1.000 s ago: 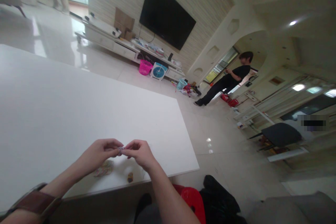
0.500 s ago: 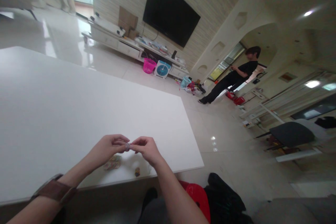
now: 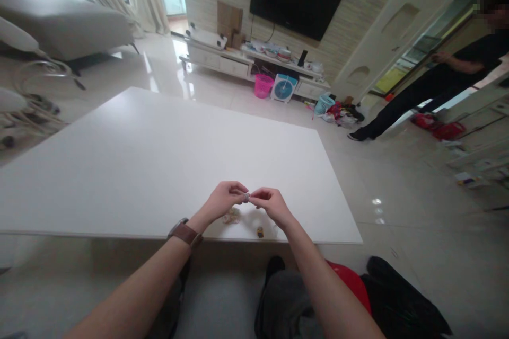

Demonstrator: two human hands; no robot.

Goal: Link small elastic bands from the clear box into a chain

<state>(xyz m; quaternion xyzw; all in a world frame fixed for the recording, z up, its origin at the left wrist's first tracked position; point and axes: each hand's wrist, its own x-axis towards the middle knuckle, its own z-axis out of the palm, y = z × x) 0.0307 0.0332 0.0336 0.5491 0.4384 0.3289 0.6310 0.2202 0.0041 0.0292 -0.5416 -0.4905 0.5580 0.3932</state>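
Note:
Above the near part of the white table (image 3: pixel 191 148), my left hand (image 3: pixel 228 196) and my right hand (image 3: pixel 272 204) meet fingertip to fingertip. Pinched between them is a small silvery ring-like piece (image 3: pixel 247 197), too small to make out exactly. Both hands are closed on it, the left thumb and fingers around its left side, the right fingertips at its right side. Just below my left hand lies a patterned, pale multicoloured packet (image 3: pixel 231 216). A tiny yellow and dark figure (image 3: pixel 260 232) stands near the table's front edge, under my right hand.
A red seat (image 3: pixel 350 286) with black cloth (image 3: pixel 401 307) is at my right, below the table. Across the floor stand a pink basket (image 3: pixel 263 86), a blue box fan (image 3: pixel 283 88) and a low TV cabinet (image 3: pixel 234 66). A person in black (image 3: pixel 429 85) stands at the right.
My view has turned left and levelled, so the table, cabinet and hands appear farther right. My hands keep the same pinch on the small silvery piece.

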